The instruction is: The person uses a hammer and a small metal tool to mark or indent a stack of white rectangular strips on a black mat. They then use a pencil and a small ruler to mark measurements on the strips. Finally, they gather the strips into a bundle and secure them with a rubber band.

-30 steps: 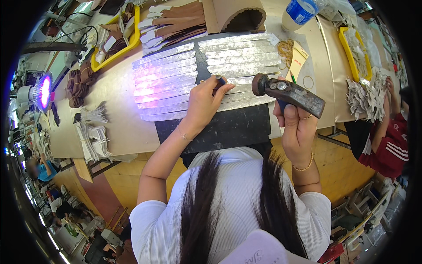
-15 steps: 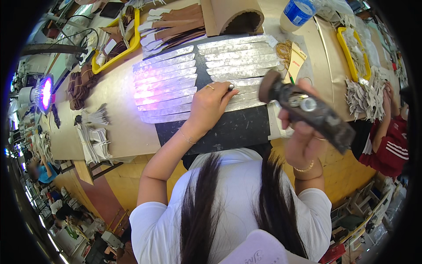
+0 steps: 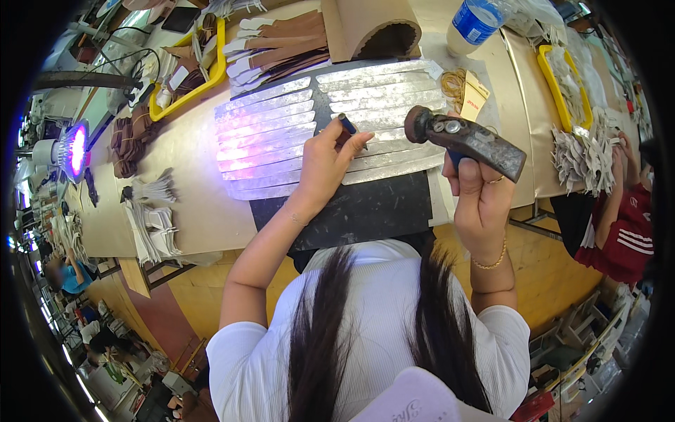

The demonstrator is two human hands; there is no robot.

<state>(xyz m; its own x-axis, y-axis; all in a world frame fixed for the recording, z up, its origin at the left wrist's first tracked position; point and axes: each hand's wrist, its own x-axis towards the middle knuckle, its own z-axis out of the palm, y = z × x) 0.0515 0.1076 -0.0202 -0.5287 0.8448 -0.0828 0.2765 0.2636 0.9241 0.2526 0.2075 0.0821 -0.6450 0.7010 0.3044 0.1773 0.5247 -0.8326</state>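
My left hand [image 3: 329, 163] pinches a small dark blue punch tool [image 3: 347, 124], its tip set on one of several shiny silver strips [image 3: 383, 95] laid in two columns over a dark mat [image 3: 365, 211]. My right hand [image 3: 480, 195] grips the handle of a worn hammer [image 3: 464, 139], raised above the right edge of the mat, head pointing left. The strips on the left [image 3: 264, 133] glow purple from lamp light.
A yellow tray [image 3: 184, 95] of brown leather pieces sits far left, another yellow tray [image 3: 555, 84] at right. A water bottle [image 3: 472, 24], rubber bands [image 3: 457, 83], a cardboard piece [image 3: 371, 24], white strip stacks [image 3: 151, 221] and a purple lamp [image 3: 74, 149] surround. A person in red [image 3: 622, 218] works at right.
The hammer rose from beside the strips and swung closer to the camera, then settled back slightly. My left hand stayed on the strips holding the punch.
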